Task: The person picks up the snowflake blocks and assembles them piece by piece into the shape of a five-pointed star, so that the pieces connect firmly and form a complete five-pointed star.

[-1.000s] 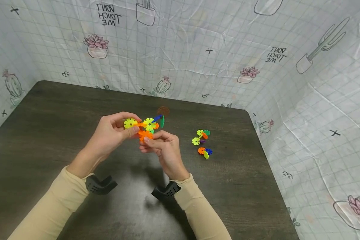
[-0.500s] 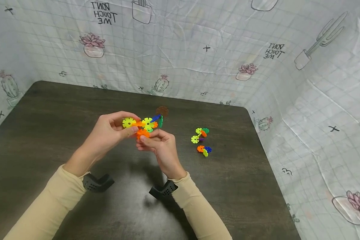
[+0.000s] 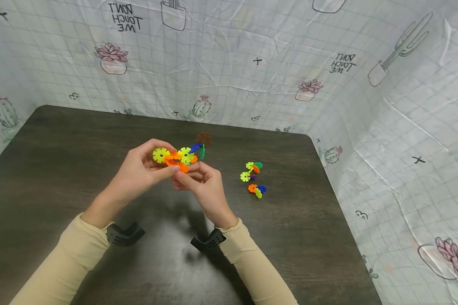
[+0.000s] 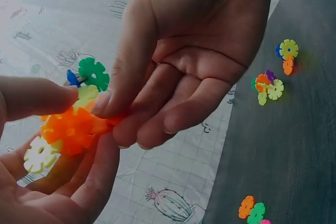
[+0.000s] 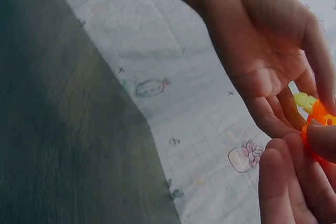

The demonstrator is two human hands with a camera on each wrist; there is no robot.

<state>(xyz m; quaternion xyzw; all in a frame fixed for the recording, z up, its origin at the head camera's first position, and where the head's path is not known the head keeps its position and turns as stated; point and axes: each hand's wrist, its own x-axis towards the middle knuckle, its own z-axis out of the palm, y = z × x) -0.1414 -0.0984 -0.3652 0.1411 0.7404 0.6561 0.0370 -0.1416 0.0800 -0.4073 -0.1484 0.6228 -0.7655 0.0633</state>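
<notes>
A cluster of joined notched plastic discs point(image 3: 185, 155), in yellow, orange, blue, green and brown, is held up above the table between both hands. My left hand point(image 3: 139, 167) pinches its orange middle part between thumb and fingers, near a yellow disc. At the cluster's lower edge my right hand point(image 3: 206, 186) pinches an orange disc, its thumb close to the left thumb. In the left wrist view an orange disc point(image 4: 71, 129) faces the camera between both hands' fingers. Only a bit of the orange part point(image 5: 317, 114) appears in the right wrist view, mostly hidden by fingers.
On the dark table point(image 3: 297, 237), right of the hands, lie two small joined disc groups: one yellow, green, orange and purple point(image 3: 245, 176), one orange, blue and yellow point(image 3: 253, 188). The left wrist view shows another group with orange, green and pink discs point(image 4: 256, 212). A printed curtain point(image 3: 229, 76) encloses the back.
The view has shifted slightly. My left thumb has moved lower and right, onto the orange disc by the right thumb, and the cluster has tilted a little. Both hands keep holding it.
</notes>
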